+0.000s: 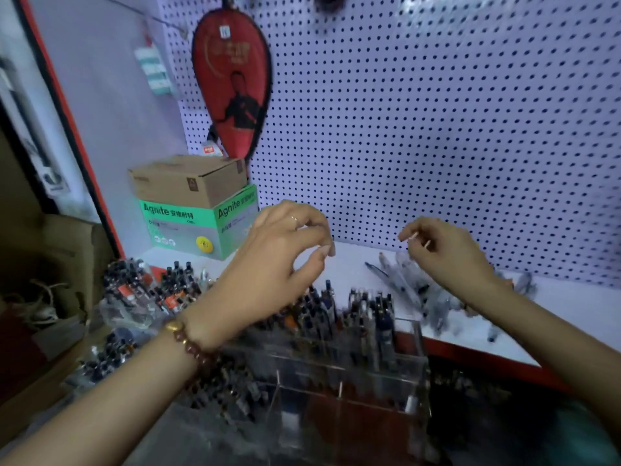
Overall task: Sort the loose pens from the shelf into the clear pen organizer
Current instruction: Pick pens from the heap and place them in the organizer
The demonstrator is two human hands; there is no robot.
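A clear pen organizer [353, 375] stands at the shelf's front edge, its rear compartments packed with upright dark pens. Loose pens [410, 284] lie in a blurred pile on the white shelf [554, 307] to its right. My left hand [285, 257] hovers above the organizer's back rows with fingers loosely curled and nothing in it. My right hand [443, 253] hangs above the loose pile, fingers curled, with thin pale slivers at the fingertips; the blur hides whether it pinches anything.
A brown carton sits on a green and grey box [201, 223] at the shelf's back left. A red paddle case [232, 82] hangs on the white pegboard [437, 129]. More pens in packs [151, 287] crowd the left.
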